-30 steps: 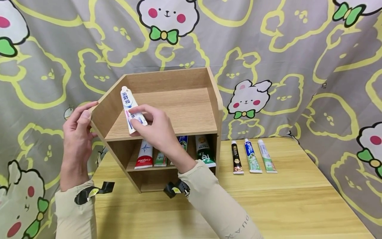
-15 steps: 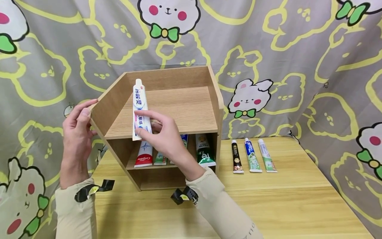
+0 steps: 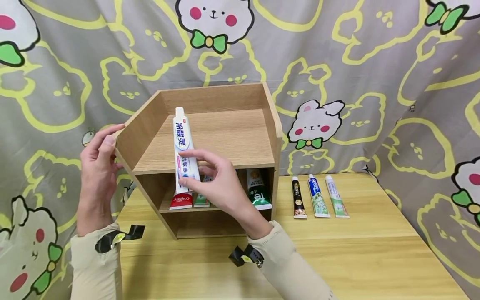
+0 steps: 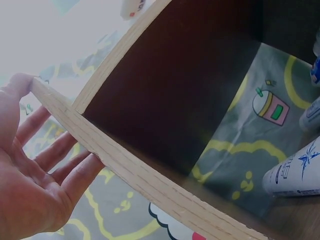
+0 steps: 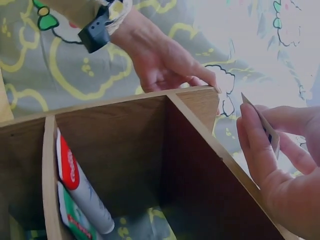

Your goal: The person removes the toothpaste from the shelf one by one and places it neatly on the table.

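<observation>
Cartoon-bear curtain backs a yellow wooden table (image 3: 356, 258). Right hand (image 3: 219, 183) pinches the white toothpaste tube (image 3: 184, 146) at its crimped end, long axis toward 12 o'clock, before the wooden shelf organiser (image 3: 225, 137). Left hand (image 3: 97, 166), fingers spread, steadies its 9 o'clock wall.

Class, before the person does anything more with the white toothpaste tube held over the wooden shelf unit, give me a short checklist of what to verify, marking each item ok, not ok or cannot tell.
1. Right hand pinches the white toothpaste tube at its flat lower end: ok.
2. Tube stands upright, cap up: ok.
3. Left hand rests against the left wall of the wooden shelf unit, steadying it: ok.
4. Top shelf bare where the tube hangs: ok.
5. Middle shelf has free room beside the red tube and green tube: cannot tell, the hand hides it.
6. Three tubes on the table lie clear of the unit: ok.
</observation>
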Demonstrator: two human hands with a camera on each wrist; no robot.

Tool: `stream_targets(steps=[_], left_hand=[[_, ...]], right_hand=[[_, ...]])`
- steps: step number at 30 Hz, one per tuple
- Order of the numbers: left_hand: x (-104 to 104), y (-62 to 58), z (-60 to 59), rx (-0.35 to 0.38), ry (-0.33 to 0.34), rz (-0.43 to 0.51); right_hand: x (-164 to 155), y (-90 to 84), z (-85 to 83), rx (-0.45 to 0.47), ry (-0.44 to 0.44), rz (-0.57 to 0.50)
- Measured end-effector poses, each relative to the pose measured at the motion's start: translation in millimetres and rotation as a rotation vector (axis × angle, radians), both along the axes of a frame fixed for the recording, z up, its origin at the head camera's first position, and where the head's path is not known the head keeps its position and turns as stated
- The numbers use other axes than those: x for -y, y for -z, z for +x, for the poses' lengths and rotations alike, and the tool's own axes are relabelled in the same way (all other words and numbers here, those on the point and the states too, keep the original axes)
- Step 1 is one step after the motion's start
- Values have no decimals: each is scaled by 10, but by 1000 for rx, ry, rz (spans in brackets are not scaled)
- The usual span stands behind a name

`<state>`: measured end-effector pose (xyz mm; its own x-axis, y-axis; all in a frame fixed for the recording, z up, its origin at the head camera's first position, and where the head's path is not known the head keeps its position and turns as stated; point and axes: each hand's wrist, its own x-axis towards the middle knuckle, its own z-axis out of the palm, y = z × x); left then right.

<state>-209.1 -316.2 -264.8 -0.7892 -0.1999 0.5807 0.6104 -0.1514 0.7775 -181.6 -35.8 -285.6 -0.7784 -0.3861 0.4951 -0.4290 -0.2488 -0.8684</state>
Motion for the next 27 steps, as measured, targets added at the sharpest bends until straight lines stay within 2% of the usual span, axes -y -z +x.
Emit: stream_targets(steps=[10,19,27], left_hand=[[0,-7,-7,-7,6,-15],[-2,1,6,14,-42,-57],[12,-1,7,17,-52,-63]], right_hand=[[-130,124,121,-29,1,-17],[-271,235,216,-67,8,-28],[-451,311,292,-86,31,-36]])
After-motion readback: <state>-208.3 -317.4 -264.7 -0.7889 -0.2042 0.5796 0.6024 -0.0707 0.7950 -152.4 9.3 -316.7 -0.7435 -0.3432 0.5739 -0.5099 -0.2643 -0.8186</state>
